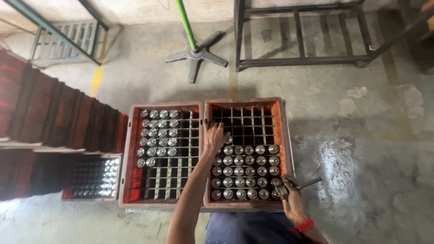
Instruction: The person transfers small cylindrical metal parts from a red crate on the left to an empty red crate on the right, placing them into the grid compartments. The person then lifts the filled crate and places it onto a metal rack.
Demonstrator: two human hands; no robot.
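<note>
**Head view: two crates part-filled**

Right crate (286, 135) holds metal cylinders (244, 171) in its near rows; left crate (129, 153) in far rows. Left hand (213, 136) reaches into a cell, grip unclear; right hand (291, 199) clasps a metal tool (304, 184).

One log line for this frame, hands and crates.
left hand: reaching into right crate | right hand: holding metal tool | left crate: partly filled
</note>
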